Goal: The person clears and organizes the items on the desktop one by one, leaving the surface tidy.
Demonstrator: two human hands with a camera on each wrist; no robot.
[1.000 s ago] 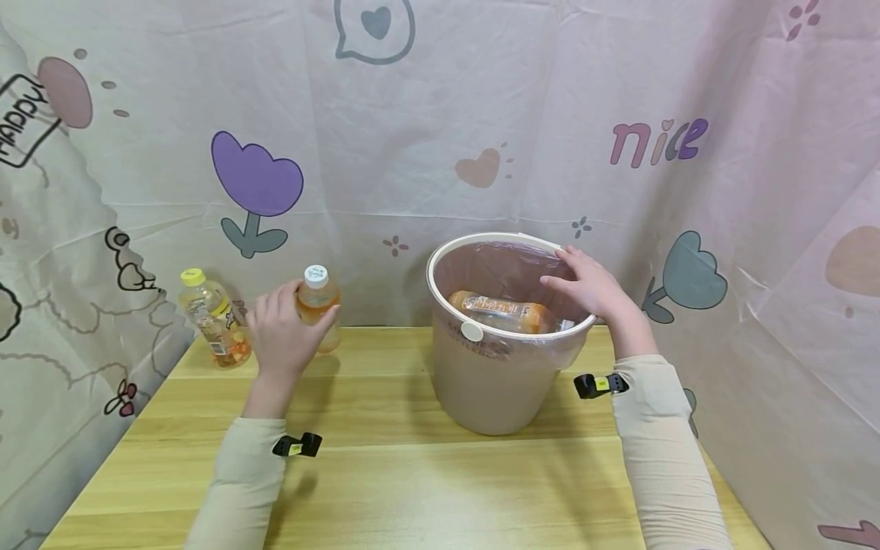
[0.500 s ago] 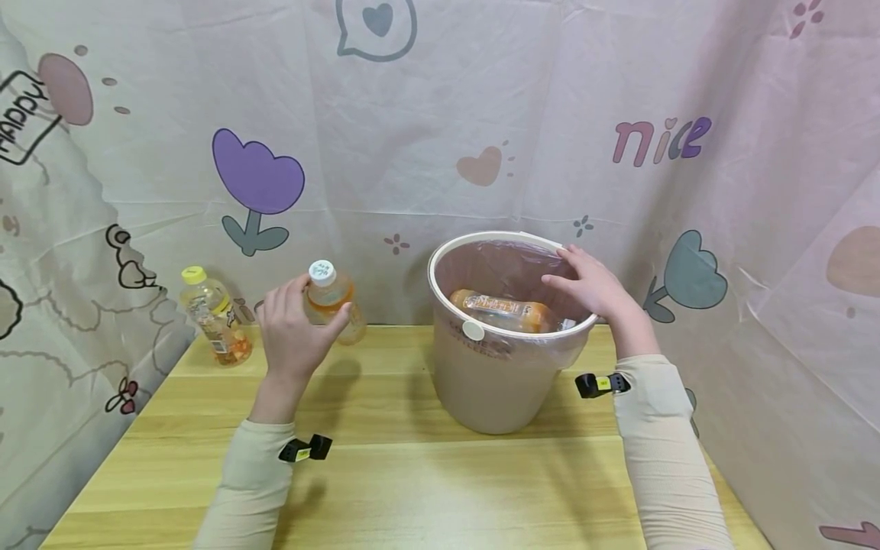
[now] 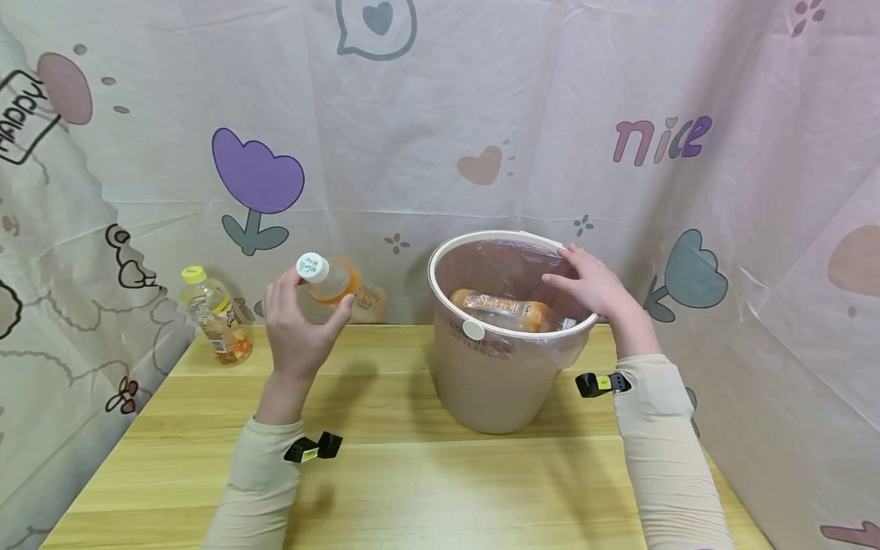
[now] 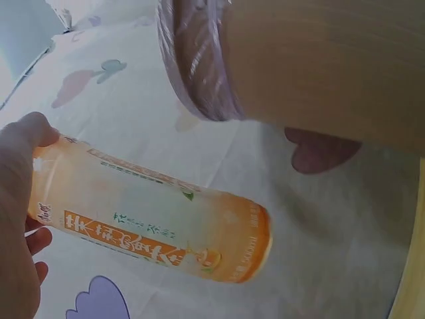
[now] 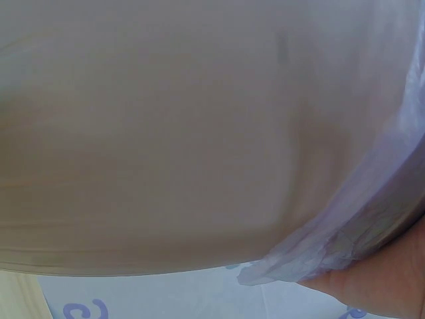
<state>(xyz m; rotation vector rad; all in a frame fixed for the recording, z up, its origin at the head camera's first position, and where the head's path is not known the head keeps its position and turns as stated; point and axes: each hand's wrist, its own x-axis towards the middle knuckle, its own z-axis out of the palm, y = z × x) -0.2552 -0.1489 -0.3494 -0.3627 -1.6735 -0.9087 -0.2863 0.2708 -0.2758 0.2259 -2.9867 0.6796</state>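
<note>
My left hand holds a plastic drink bottle by its upper part, between thumb and fingers. The bottle has a white cap and an orange label. It is raised and tilted, its base pointing right in the head view. In the left wrist view, the bottle shows clear sides and orange bands. My right hand rests on the right rim of a beige bucket, fingers extended and thumb over the opening. Another orange-labelled bottle lies inside the bucket, partly hidden by its wall.
A yellow-capped bottle stands at the back left of the wooden table. A clear plastic liner folds over the bucket's rim. A printed cloth hangs behind and along both sides.
My left hand has lifted the white-capped bottle off the table and tilted it, its base swinging to the right. My right hand and the bucket have stayed in place.
</note>
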